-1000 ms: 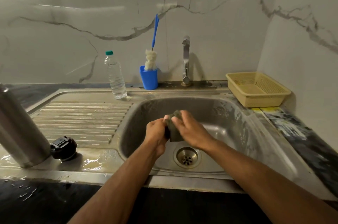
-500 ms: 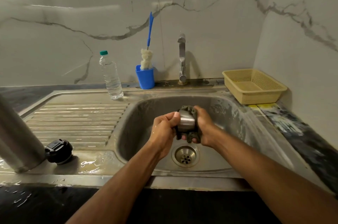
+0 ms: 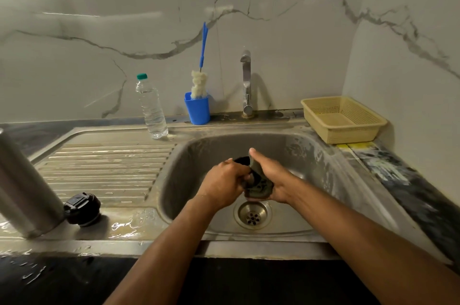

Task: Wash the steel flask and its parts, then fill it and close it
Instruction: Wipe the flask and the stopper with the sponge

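Observation:
Over the sink basin [image 3: 311, 155], above the drain [image 3: 252, 215], my left hand [image 3: 224, 185] grips a small steel flask cup [image 3: 242, 160], of which only the dark opening shows. My right hand [image 3: 271, 180] holds a grey-green scrub pad [image 3: 257, 185] wrapped against the cup. The tall steel flask body [image 3: 22, 185] stands on the drainboard at the far left. Its black stopper lid [image 3: 82, 209] lies right beside it on the wet drainboard.
A clear water bottle [image 3: 151, 108] with a green cap stands behind the drainboard. A blue holder [image 3: 198, 109] with a bottle brush [image 3: 200, 80] sits left of the tap [image 3: 246, 83]. A yellow basket [image 3: 343, 119] sits at the back right.
Both hands turned the cup and pad: half a second ago the cup's steel side faced me, now its dark opening shows and the pad sits lower, over the drain.

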